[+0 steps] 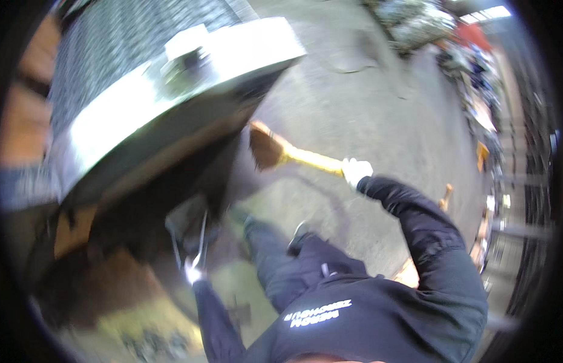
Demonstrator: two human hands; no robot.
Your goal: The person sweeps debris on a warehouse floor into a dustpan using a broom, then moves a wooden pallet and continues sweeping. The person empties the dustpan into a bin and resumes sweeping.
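Observation:
My right hand (356, 172), in a white glove, is closed round the yellow handle of a short broom (311, 158). The broom's brown bristle head (267, 149) points left, by the corner of a large machine with a pale metal edge (233, 60). Lower left, my left hand (193, 272), also gloved, grips the thin bars of a grey dustpan-like scoop (193, 219). The scoop hangs in the shadow beside the machine, and its exact shape is blurred.
A ribbed grey belt or bed (136, 42) lies on top of the machine. Bagged bundles (414, 24) and mixed piles (475, 91) line the far right. Grey concrete floor (366, 103) spreads between. Small dark bits (154, 345) lie at lower left.

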